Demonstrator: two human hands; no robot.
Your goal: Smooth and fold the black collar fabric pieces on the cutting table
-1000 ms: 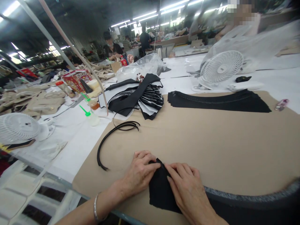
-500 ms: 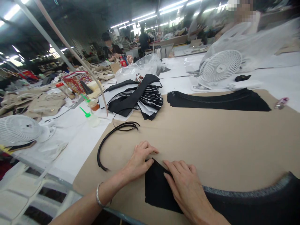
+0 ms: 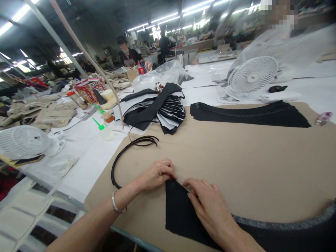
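Containers: near the bench's left edge stands a squeeze bottle (image 3: 105,131) with a green nozzle and pale contents. Just behind it is a second squeeze bottle (image 3: 107,117) with amber liquid. Further back a clear plastic bag (image 3: 160,74) lies bunched up; what is inside it cannot be made out.
Work surface: a tan paper sheet (image 3: 249,157) covers the bench in front of you.
Black fabric piece (image 3: 178,213): it lies flat on the sheet at the near edge of the bench. Its upper left corner points toward the far edge and its straight left side runs back toward you. The long axis seems to follow the near edge, out to your right.
Left hand (image 3: 157,173): your fingers curl down onto that far corner. Whether your thumb pinches the cloth is hidden.
Right hand (image 3: 207,206): it rests palm down with the fingers stretched out, pressing on the fabric and grasping nothing.
Nearby: a looped black cord (image 3: 123,154) lies just left of your left hand. A heap of black and striped cut pieces (image 3: 157,108) and a stack of black curved pieces (image 3: 249,113) sit toward the far edge, with a white desk fan (image 3: 252,75) beyond.
Change: a second ago your left fingers covered the corner and met your right fingers. Now only the left fingertips touch it, and more cloth shows between your hands.
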